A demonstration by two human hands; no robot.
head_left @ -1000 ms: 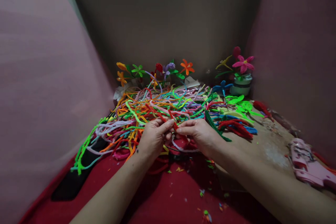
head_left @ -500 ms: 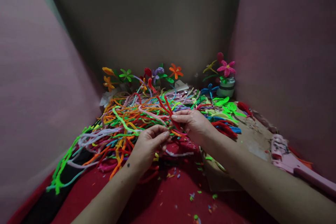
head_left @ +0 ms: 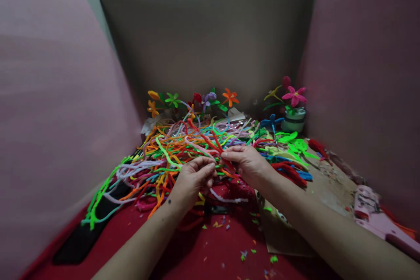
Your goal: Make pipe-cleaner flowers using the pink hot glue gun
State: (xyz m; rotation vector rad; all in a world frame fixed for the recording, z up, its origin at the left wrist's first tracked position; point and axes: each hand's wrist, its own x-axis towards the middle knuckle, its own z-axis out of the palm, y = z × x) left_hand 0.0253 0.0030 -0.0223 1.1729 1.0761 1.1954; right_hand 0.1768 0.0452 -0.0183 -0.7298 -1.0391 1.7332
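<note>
Between the thumb and fingers of my right hand (head_left: 252,165) is a red pipe cleaner (head_left: 217,141), bent so that two fuzzy lengths stick up to the upper left and a short red part shows below the fingertips. My left hand (head_left: 196,176) is just to the left, its thumb and forefinger pinched together; whatever lies in that pinch is too small or hidden to make out. Behind and under both hands spreads a tangled pile of pipe cleaners (head_left: 169,145) in orange, green, pink, white and other colours.
Finished pipe-cleaner flowers (head_left: 230,96) stand along the back wall. A pink flower (head_left: 294,96) rises from a pale green pot (head_left: 293,120). On the right lie cardboard (head_left: 328,183) and a pink glue gun (head_left: 377,214). Colourful clippings dot the red cloth (head_left: 183,245).
The view has tilted up and turned left, so the scene sits lower and further right. My hands keep nearly the same pose, with the red pipe cleaner still in my right hand.
</note>
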